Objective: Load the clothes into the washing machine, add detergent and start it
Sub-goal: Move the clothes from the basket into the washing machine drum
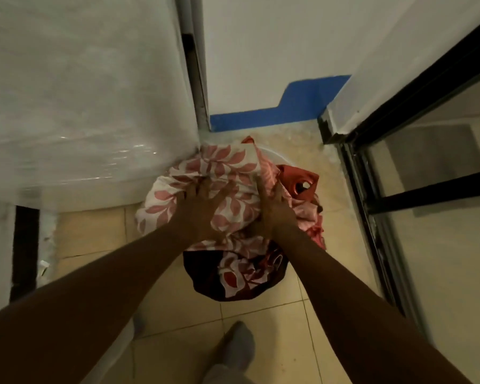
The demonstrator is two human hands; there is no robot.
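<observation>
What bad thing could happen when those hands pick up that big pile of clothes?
1. The left hand and right hand only press on the leaf-print cloth; the red cloth beside it might slip off onto the floor.
2. The pile is wedged against the plastic-wrapped machine, so lifted cloth may snag on it.

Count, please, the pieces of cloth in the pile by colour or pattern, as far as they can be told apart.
White cloth with pink leaves: 1
Plain red cloth: 1
Dark cloth with red and white print: 1
Total: 3 told apart; more may lie hidden beneath. Left hand and right hand press on the leaf cloth.
</observation>
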